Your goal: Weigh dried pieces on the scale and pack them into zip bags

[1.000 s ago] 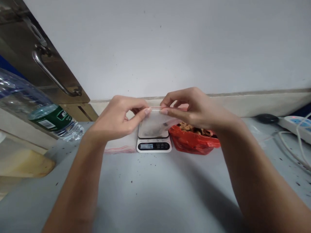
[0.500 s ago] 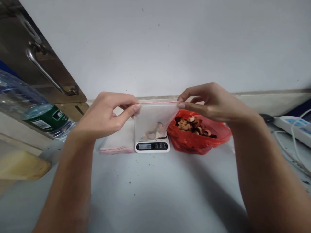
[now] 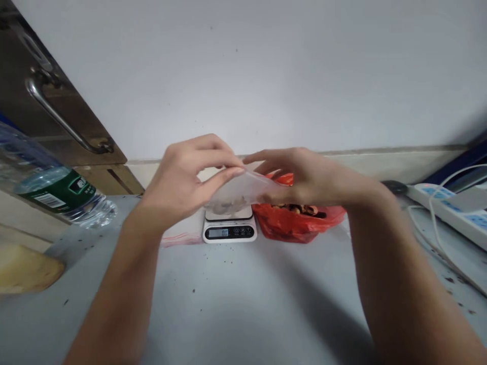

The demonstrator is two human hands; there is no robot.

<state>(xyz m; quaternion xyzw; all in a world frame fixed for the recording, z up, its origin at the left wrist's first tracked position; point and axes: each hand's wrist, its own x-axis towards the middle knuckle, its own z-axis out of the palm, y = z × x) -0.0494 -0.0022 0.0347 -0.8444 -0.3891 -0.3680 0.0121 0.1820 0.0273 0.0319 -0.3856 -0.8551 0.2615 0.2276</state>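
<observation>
My left hand (image 3: pixel 186 177) and my right hand (image 3: pixel 304 175) both pinch a small clear zip bag (image 3: pixel 238 192) held tilted just above a small white kitchen scale (image 3: pixel 229 229). The bag holds a few pale brown pieces at its lower left. The scale's display shows a low reading and its platform carries nothing. Right behind my right hand lies an open red plastic bag (image 3: pixel 297 223) of brown dried pieces. A flat stack of clear zip bags with red strips (image 3: pixel 178 237) lies left of the scale.
A plastic water bottle with a green label (image 3: pixel 57 192) lies on its side at the left, beside a yellowish object (image 3: pixel 23 271). A metal door with a handle (image 3: pixel 57 114) stands at back left. A white power strip (image 3: pixel 449 205) and cables lie at right.
The zip bag came up off the scale, was stretched wide between both hands, and now my hands have come together again with the bag tilted. The scale's reading dropped.
</observation>
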